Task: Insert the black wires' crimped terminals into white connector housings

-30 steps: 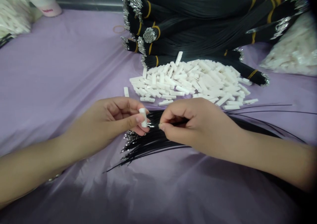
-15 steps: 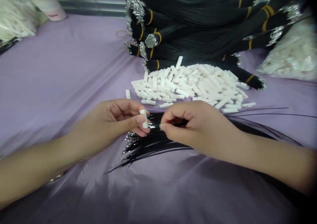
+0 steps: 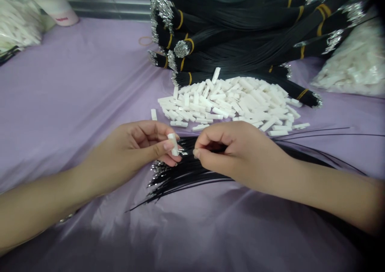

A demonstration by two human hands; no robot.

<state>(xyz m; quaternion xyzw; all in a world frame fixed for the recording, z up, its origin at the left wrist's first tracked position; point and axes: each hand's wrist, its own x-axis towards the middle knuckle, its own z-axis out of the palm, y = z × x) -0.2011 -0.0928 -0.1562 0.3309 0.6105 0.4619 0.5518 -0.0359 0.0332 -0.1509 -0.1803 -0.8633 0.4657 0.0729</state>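
Between thumb and fingers, my left hand (image 3: 147, 144) pinches a white plastic connector housing (image 3: 173, 144), held nearly upright. Just to its right, my right hand (image 3: 231, 148) is closed in a pinch on a thin black wire, most of it hidden by the fingers. A silvery wire tip points left, close to the housing; whether it touches the housing I cannot tell. Below both hands, a loose bundle of black wires (image 3: 186, 176) with metal terminals at the left ends lies on the purple cloth (image 3: 90, 79).
Behind my hands lies a heap of white housings (image 3: 240, 99). Farther back are stacked black wire bundles (image 3: 234, 35) tied with yellow bands. A clear bag of white pieces (image 3: 355, 63) sits at right, another bag (image 3: 18, 23) at left beside a pale cup (image 3: 57, 3).
Both hands keep their pinches and hardly move. The whole view has shifted very slightly, and the housing looks a little more tilted.
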